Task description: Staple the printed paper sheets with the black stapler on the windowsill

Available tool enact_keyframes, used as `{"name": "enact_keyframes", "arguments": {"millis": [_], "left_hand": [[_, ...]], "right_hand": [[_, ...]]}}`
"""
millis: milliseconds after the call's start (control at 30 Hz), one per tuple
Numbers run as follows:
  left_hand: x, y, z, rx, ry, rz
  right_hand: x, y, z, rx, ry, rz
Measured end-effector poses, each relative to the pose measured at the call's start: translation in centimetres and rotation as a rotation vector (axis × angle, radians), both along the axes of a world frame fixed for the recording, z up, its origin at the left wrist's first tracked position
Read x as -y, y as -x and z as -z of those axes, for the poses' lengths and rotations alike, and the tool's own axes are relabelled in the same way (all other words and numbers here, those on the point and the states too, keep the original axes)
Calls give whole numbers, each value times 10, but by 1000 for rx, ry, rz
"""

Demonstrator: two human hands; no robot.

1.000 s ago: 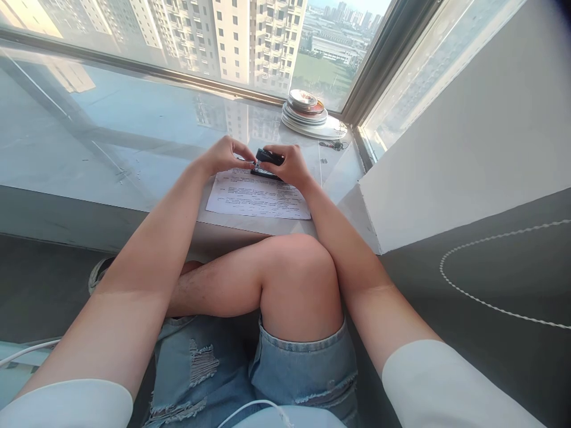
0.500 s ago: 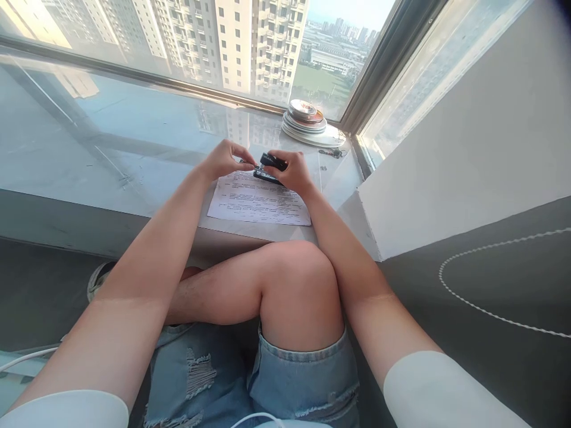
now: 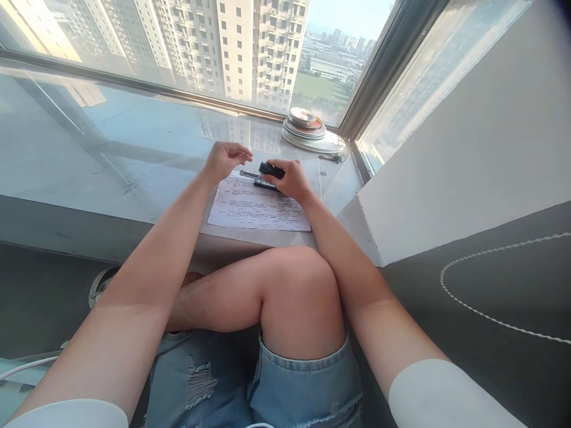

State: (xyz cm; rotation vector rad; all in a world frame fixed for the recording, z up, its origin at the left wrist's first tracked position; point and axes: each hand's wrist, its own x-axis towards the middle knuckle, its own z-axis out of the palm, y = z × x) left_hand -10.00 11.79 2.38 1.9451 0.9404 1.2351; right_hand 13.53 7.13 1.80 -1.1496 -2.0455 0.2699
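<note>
A black stapler [image 3: 266, 185] lies on printed sheets of paper [image 3: 256, 211] on the windowsill. My right hand [image 3: 291, 178] grips it from the right, with its upper arm raised. A thin metal rail [image 3: 248, 174] sticks out of the stapler's left end. Just above and left of that rail hovers my left hand [image 3: 227, 159], apart from the stapler. Its thumb and fingers are drawn together in a pinch. Anything between those fingertips is too small to make out.
Stacked plates [image 3: 306, 131] stand in the sill's corner by the window frame. In front of them lies a small dark cord-like item [image 3: 331, 159]. A white wall block [image 3: 446, 148] closes off the right. A beaded chain [image 3: 464, 304] hangs at the far right.
My left hand has let go of the stapler's left end and lifted up and slightly left. The metal rail now shows clearly. My right hand keeps its hold on the stapler.
</note>
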Motion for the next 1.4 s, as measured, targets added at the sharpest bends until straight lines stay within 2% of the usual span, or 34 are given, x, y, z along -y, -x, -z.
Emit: {"name": "enact_keyframes", "arguments": {"millis": [167, 367, 600, 833, 1400], "left_hand": [[1, -1, 0, -43, 31, 52], [6, -1, -4, -60, 75, 46], [2, -1, 0, -250, 18, 114], [7, 0, -2, -315, 17, 156], [5, 6, -3, -333, 7, 144]], "right_hand": [[-1, 0, 2, -15, -5, 1], [-1, 0, 3, -26, 1, 2], [-3, 0, 3, -46, -8, -21], [-3, -1, 4, -41, -8, -16], [-1, 1, 1, -33, 0, -8]]}}
